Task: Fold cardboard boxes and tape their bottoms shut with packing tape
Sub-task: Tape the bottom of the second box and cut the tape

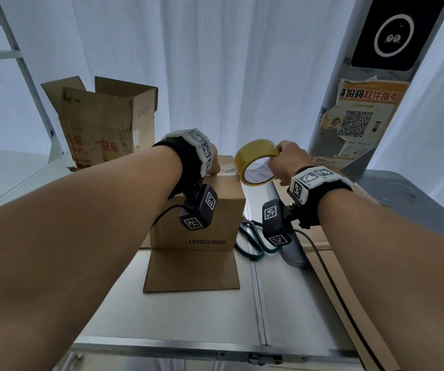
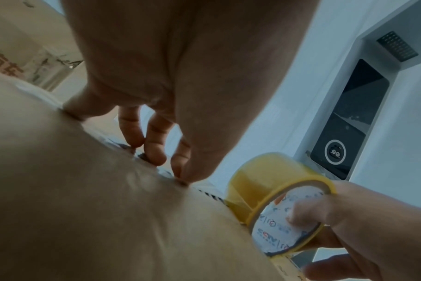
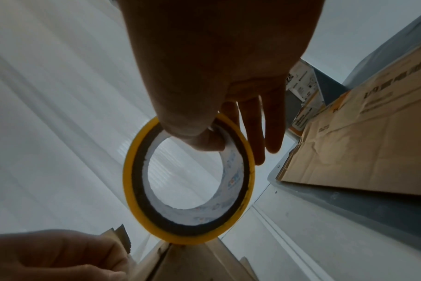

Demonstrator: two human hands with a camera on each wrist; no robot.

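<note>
A small brown cardboard box [image 1: 202,210] stands on the metal table, one flap [image 1: 191,271] lying flat toward me. My left hand [image 1: 213,162] is on the box's top; in the left wrist view its fingertips [image 2: 154,152] and thumb press down on the top along a taped seam. Just off the box's right edge, my right hand [image 1: 288,162] holds a yellow tape roll [image 1: 258,162], thumb inside the core [image 3: 204,136] and fingers outside. A short strip of tape [image 2: 238,205] runs from the roll to the box's edge.
A large open worn box [image 1: 100,121] stands at the back left. Teal-handled scissors [image 1: 253,242] lie right of the small box. Flattened cardboard [image 3: 361,142] lies on the right of the table. A grey pillar with a poster [image 1: 360,121] rises behind it.
</note>
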